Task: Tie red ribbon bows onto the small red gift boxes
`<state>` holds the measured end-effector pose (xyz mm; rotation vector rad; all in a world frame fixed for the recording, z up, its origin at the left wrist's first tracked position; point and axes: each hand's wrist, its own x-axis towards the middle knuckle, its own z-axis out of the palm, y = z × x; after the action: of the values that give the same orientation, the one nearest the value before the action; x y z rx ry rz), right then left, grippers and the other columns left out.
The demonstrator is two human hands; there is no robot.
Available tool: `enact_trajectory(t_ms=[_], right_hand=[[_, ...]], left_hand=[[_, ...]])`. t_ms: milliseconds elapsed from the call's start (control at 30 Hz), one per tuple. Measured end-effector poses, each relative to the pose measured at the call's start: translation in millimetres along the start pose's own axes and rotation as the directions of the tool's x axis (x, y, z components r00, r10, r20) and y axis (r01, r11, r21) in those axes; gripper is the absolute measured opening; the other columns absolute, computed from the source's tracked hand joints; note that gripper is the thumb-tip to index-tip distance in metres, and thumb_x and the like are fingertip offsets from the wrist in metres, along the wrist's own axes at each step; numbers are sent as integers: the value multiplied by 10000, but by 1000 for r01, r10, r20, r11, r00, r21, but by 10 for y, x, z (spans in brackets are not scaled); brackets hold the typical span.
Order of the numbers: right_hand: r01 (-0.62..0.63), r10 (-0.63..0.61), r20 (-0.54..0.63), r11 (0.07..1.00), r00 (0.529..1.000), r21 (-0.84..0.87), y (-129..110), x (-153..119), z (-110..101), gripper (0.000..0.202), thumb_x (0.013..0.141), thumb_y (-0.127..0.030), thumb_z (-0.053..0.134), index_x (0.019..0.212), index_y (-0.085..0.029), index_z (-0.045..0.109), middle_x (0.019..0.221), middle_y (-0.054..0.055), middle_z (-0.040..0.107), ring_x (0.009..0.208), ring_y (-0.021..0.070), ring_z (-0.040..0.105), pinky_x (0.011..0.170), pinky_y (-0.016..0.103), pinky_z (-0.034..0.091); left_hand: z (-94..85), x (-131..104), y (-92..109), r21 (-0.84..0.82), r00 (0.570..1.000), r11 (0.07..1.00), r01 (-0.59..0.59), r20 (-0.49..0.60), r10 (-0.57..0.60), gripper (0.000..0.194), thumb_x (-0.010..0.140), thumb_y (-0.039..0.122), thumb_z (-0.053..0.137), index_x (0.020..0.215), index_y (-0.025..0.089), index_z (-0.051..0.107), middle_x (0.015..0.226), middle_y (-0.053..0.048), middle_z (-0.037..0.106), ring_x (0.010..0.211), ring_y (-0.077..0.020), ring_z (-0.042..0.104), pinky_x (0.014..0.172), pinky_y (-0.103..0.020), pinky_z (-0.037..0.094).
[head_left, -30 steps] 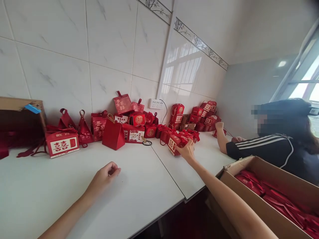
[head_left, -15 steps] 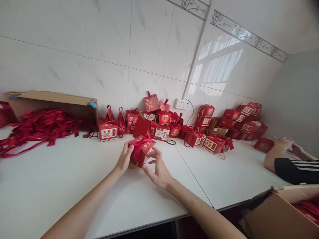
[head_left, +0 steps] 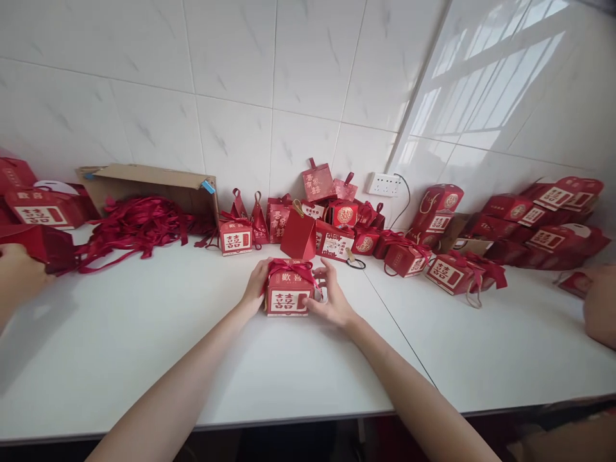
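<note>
A small red gift box (head_left: pixel 283 301) with a double-happiness label on its front and a ribbon bow on top stands upright on the white table (head_left: pixel 231 378). My left hand (head_left: pixel 254 287) is closed against its left side, the far fingers hidden behind it. At the right side, my right hand (head_left: pixel 337 301) grips the box with the thumb on the front label and the fingers curled at the far corner. Just behind the box stands a plain red box with a peaked top (head_left: pixel 298 234), next to a labelled red and white box (head_left: pixel 334 247).
Loose red ribbons (head_left: pixel 137 224) spill from a cardboard box (head_left: pixel 158 173) at the left. Another person's hand (head_left: pixel 22 276) holds a red box there. Stacked red boxes (head_left: pixel 505 224) line the wall at right, near another person's arm (head_left: pixel 599 308). A white socket strip (head_left: pixel 384 185) is on the wall.
My hands have turned the gift box so its labelled front faces me and it sits level. The view has swung left, bringing another person's hand into sight at the left edge.
</note>
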<state>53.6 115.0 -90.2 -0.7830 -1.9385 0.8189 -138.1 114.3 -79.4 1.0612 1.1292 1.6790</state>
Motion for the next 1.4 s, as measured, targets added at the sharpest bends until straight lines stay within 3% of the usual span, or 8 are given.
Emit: enact_trajectory(t_ms=[100,200,333,467,1000,1133,1267,1400], right_hand=[[-80,74,66,994,995,80,-45,18,0,1053,629,-457,731,1403,-266,43,1416,153,244,1322,286,313,1028,493,357],[-130,118,103,984,988,125,-79,26,-13,1027,630,-422,741,1400,-273,79,1406,140,292,1300,266,355,1021,474,381],[-65,64,-51,998,997,-7,-54,28,-68,972,612,-363,750,1388,-236,177,1373,136,318,1270,273,377,1045,474,358],[22,-39,-176,995,984,-98,36,59,-101,999,592,-344,760,1391,-237,170,1351,137,301,1277,281,356,1051,490,351],[113,-176,-301,970,937,-216,154,114,-52,945,603,-387,771,1347,-314,192,1331,109,356,1268,299,379,1017,539,373],[47,-124,-349,974,929,-222,163,118,-93,981,581,-438,779,1354,-276,197,1326,134,370,1263,328,387,1030,562,348],[23,-89,-369,983,925,-180,173,118,-127,1015,547,-428,797,1355,-234,213,1344,145,356,1274,311,383,1050,508,353],[36,-86,-349,988,933,-147,219,123,-135,1008,566,-417,789,1368,-244,205,1368,143,341,1284,300,377,1054,511,344]], left_hand=[[13,-33,35,61,1000,998,26,-13,-25,482,638,621,584,772,158,579,748,-14,620,749,-191,577,708,-301,436],[28,-60,45,69,999,997,35,6,-36,509,639,639,582,802,157,562,770,-16,618,770,-193,583,715,-301,438],[33,-48,30,69,998,996,53,-50,-50,480,672,627,551,820,172,513,778,-13,607,784,-190,591,692,-294,446],[36,-49,58,196,998,980,-10,62,-2,456,656,606,564,748,160,539,728,-15,592,746,-179,568,688,-281,427],[70,-214,249,384,968,889,-250,101,228,288,727,434,564,602,181,503,636,5,525,618,-129,487,578,-242,380],[119,-265,246,234,953,970,-66,304,-8,324,731,463,562,598,176,490,490,8,522,431,-102,450,428,-231,329],[155,-279,207,322,866,930,175,399,-301,372,686,529,588,696,161,533,519,-26,606,395,-126,533,348,-203,302],[144,-273,166,433,786,866,251,431,-443,367,677,511,619,738,157,546,641,-83,689,470,-172,625,339,-194,320]])
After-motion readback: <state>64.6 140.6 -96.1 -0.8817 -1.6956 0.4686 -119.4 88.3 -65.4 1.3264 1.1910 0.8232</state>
